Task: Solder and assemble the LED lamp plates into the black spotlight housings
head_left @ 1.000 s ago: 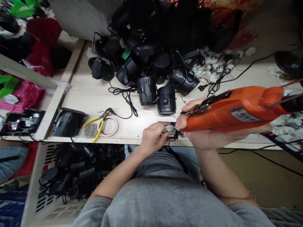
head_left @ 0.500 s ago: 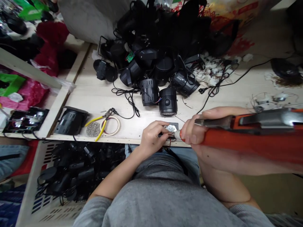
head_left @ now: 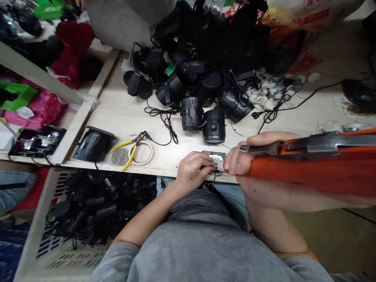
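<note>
At the front edge of a pale bench [head_left: 170, 158], the right hand [head_left: 241, 164] grips an orange power driver [head_left: 305, 172], its tip at a small black plate [head_left: 217, 158]; the left hand [head_left: 193, 168] bunches its fingertips there, contents unclear. Yellow-handled pliers [head_left: 134, 151] lie left, black housings [head_left: 214, 125] beyond.

The bench [head_left: 123, 113] carries pliers [head_left: 136, 141] — and black housings [head_left: 214, 127].

The tool [head_left: 308, 170] looks like smooth orange plastic, with a shiny metal lever [head_left: 326, 143]. The black cases [head_left: 214, 123] seem matt plastic, the small parts [head_left: 120, 156] glossy metal, the shirt [head_left: 182, 243] matt cloth.
</note>
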Motion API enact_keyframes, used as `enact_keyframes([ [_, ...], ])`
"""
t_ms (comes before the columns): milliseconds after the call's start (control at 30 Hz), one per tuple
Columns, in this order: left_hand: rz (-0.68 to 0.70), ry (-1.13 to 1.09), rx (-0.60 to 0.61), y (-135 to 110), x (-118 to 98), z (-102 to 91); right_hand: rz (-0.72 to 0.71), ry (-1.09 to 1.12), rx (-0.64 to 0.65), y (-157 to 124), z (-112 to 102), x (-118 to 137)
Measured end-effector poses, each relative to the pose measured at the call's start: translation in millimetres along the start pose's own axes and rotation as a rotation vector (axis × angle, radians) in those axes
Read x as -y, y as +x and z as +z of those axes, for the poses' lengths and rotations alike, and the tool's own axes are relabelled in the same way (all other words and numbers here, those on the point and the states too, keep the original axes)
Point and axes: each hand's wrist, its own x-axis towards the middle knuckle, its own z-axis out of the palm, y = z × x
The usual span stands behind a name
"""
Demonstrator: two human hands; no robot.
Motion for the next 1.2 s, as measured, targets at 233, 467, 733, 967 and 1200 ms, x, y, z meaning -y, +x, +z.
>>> enact_keyframes([
  [233,-0.109,0.060,0.103,-0.8,11.8,-1.4,-0.152,0.076,-0.038,15.6,8.1,-16.8],
  [467,-0.295,0.064,0.202,-6.2,20.7,14.5,0.018,-0.036,-0.004,29.6,4.0,-21.1],
  [733,-0.316,0.020,0.177,-8.2,25.2,17.1,0.058,0.046,0.038,36.8,1.7,-26.4],
  [967,-0.307,0.022,0.181,-8.9,24.6,16.5,0.009,0.066,0.033,33.1,-0.4,-38.5],
  [1200,-0.319,0.020,0.157,-9.6,24.8,17.5,-0.039,0.097,0.036,37.3,6.6,-44.0],
])
